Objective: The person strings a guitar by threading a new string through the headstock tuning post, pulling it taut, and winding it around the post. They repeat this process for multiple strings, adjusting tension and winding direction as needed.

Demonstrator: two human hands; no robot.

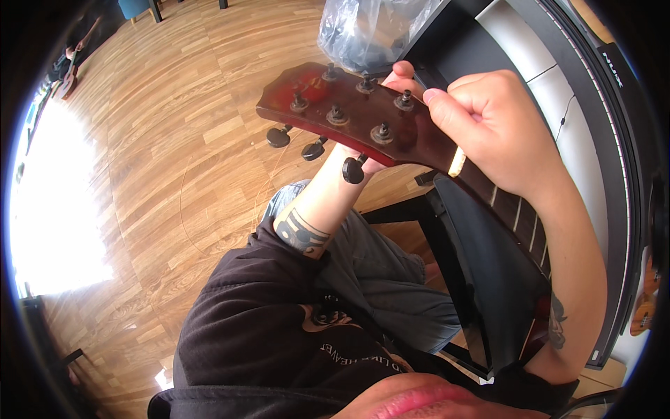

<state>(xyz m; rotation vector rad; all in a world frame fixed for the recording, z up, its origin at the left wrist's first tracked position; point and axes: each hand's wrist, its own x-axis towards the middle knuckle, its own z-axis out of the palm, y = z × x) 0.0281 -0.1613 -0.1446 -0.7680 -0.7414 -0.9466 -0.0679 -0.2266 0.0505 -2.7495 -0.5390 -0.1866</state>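
Observation:
A dark red guitar headstock (328,105) is raised in front of me, its neck (513,206) running down to the lower right. Bare tuning posts stand on its face, and black tuning pegs (314,148) stick out along the near edge. No strings show on the posts or across the pale nut (458,162). Passing beneath the headstock, my left hand (401,78) supports it from behind; its fingers show past the far edge, the palm is mostly hidden. My right hand (492,122) is closed at the headstock's far edge by the nut, thumb pressed to fingers; whatever they pinch is hidden.
A clear plastic bag (370,35) with dark contents lies beyond the headstock. A black digital piano (600,105) curves along the right. Below the neck are a black frame (447,251) and my legs. Thin strands (183,202) curl on the wooden floor; a small guitar (68,82) stands far left.

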